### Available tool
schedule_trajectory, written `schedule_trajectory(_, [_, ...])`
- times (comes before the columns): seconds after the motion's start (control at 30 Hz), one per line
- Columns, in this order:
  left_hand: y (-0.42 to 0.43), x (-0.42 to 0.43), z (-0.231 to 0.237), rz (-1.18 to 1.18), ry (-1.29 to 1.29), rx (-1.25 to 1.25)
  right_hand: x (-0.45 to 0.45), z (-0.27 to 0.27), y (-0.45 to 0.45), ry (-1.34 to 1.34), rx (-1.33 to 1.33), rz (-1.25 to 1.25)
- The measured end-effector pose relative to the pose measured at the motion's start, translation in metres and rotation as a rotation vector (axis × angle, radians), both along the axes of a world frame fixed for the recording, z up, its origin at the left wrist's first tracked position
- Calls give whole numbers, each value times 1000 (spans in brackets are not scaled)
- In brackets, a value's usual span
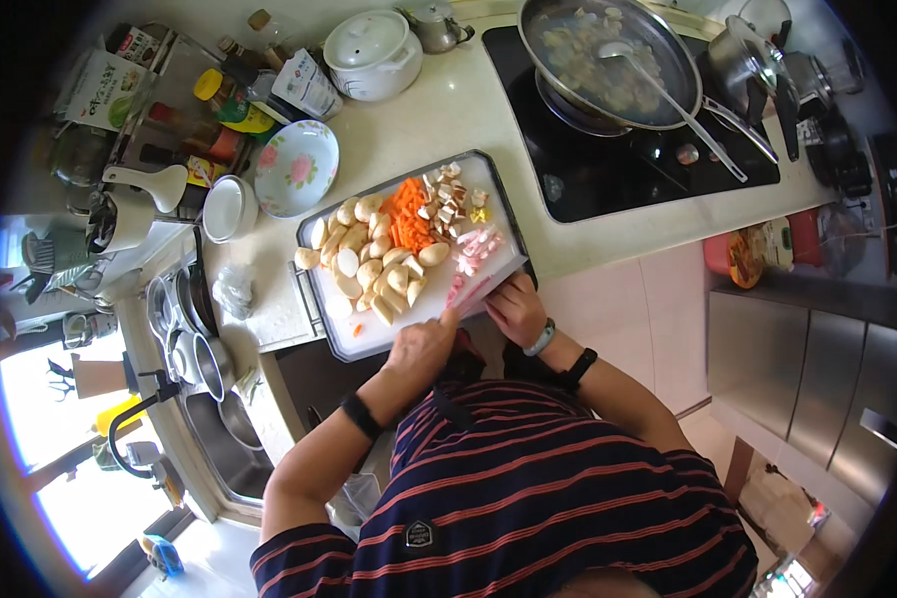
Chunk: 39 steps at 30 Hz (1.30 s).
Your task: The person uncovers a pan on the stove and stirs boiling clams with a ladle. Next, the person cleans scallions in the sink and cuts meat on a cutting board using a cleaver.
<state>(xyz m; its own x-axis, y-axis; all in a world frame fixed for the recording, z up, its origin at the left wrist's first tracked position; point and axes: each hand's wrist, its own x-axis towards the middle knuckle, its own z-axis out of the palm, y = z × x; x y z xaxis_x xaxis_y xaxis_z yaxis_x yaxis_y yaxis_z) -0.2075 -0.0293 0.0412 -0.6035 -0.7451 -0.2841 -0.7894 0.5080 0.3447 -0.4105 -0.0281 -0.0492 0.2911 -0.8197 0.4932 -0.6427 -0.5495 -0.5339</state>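
Observation:
My left hand (421, 345) is closed around the handle of a kitchen knife (493, 282), its blade slanting up to the right across the near edge of a white cutting board (441, 288) with a dark rim. Just behind the blade, my right hand (519, 308) has its fingers bent close to the steel; what lies under them is hidden. Pink strips of meat (456, 288) lie along the blade, and a pile of cut pink meat (478, 248) sits beyond it. Potato chunks (381, 265), diced carrot (410, 217), chopped mushrooms (446, 198) and a little minced yellow ginger or garlic (481, 215) share the board.
On the black cooktop (605, 176), a frying pan (609, 67) holds pieces in liquid with a ladle (665, 97). A floral bowl (297, 170), white bowls (230, 209) and a lidded pot (372, 54) stand on the counter. A sink (232, 448) is at left.

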Motion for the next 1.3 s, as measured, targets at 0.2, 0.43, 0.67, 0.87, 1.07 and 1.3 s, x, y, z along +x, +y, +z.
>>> schedule_trajectory(0.2, [-12,-28,-11,12,-82,-126,1,-2,-1,20,-20,-9])
schedule_trajectory(0.43, [11,32,9,67,10,-9,2,8,-5,-20,-5,25])
schedule_trajectory(0.67, [6,29,12,46,-2,129,2,3,-5,-11,-22,14])
schedule_trajectory(0.87, [-18,-24,-7,64,25,8,4,3,-5,-17,-39,-1])
schedule_trajectory(1.07, [-9,-17,-9,60,81,-73,0,0,-3,3,3,-16])
schedule_trajectory(1.3, [10,28,10,104,34,16,2,12,-1,-106,21,-24])
